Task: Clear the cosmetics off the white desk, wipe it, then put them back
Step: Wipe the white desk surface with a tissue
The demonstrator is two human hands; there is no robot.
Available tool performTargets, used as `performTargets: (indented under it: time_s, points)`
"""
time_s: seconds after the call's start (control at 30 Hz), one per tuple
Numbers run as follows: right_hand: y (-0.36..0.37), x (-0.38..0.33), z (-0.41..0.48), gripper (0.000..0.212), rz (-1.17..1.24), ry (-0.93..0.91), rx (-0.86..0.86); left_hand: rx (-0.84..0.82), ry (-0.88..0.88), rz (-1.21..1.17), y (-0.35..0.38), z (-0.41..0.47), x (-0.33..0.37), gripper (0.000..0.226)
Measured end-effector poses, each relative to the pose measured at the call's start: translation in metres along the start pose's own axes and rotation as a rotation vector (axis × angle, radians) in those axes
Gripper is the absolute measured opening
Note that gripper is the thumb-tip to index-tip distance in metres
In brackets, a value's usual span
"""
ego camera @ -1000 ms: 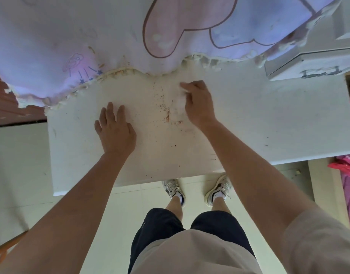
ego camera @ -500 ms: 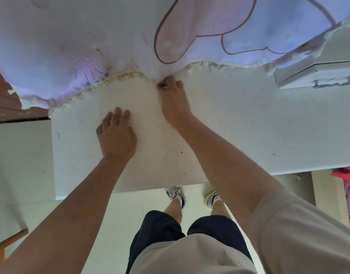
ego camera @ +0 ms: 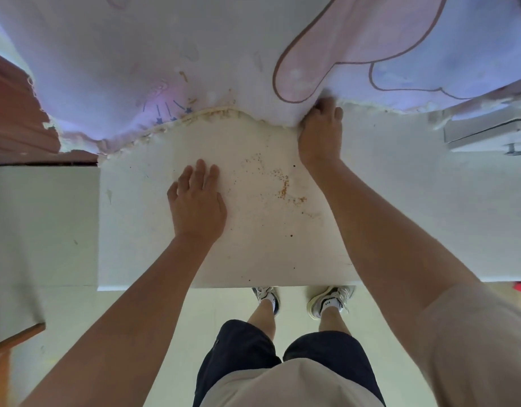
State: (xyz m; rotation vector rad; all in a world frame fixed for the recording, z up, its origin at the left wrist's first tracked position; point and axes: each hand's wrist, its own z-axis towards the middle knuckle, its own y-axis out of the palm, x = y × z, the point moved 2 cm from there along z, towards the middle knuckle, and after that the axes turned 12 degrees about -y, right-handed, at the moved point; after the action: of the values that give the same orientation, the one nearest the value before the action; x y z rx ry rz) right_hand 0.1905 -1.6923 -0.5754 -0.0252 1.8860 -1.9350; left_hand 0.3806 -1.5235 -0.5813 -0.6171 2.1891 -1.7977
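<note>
— Nearest?
— Sneakers on pale floor, under the near edge of the white desk.
— On the desk?
— Left hand pressed flat, fingers straight and close together. Brown specks just right of it.
— Farther?
— Right hand at the far edge, fingers curled against the lilac cloth; pinching anything or not, cannot tell.
</note>
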Motion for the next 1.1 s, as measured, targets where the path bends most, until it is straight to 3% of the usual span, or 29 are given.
performTargets:
  time_s: [0.13,0.23,0.33,0.43,0.5,0.6,0.7,0.83,0.9,1.0,1.1]
  points:
    - [0.017,-0.068,-0.017,0.034,0.079,-0.327,-0.144,-0.008,-0.010,-0.017,-0.001,0.000,0.003,0.052]
    - [0.007,-0.069,-0.031,0.036,0.222,-0.492,-0.272,-0.012,-0.006,-0.028,-0.003,-0.001,0.003,0.053]
    - [-0.009,-0.026,-0.029,0.036,0.319,-0.277,-0.143,-0.006,0.018,-0.054,-0.009,0.003,0.000,0.050]
    - [-0.018,0.030,-0.024,0.039,0.253,0.051,-0.001,0.115,0.065,-0.085,-0.017,0.005,-0.012,0.049]
    - [-0.015,0.041,-0.021,0.039,0.189,0.157,0.023,0.196,0.009,-0.110,-0.020,0.003,-0.025,0.049]
    - [0.000,0.008,-0.011,0.025,0.115,0.123,0.050,0.193,-0.178,-0.162,-0.020,-0.001,-0.047,0.052]
    - [0.018,-0.050,-0.004,0.020,0.095,-0.055,-0.028,0.104,-0.290,-0.153,-0.017,-0.005,-0.063,0.056]
    - [0.027,-0.106,-0.027,0.037,0.113,-0.382,-0.167,0.017,-0.246,-0.118,-0.008,-0.007,-0.059,0.047]
    - [0.022,-0.106,-0.037,0.040,0.242,-0.467,-0.283,0.013,-0.236,-0.108,-0.005,-0.008,-0.054,0.047]
    - [0.001,-0.066,-0.035,0.033,0.379,-0.378,-0.243,0.006,-0.243,-0.085,-0.003,-0.010,-0.053,0.049]
    - [-0.018,0.007,-0.028,0.036,0.314,-0.102,-0.113,0.016,-0.237,-0.067,-0.002,-0.010,-0.053,0.051]
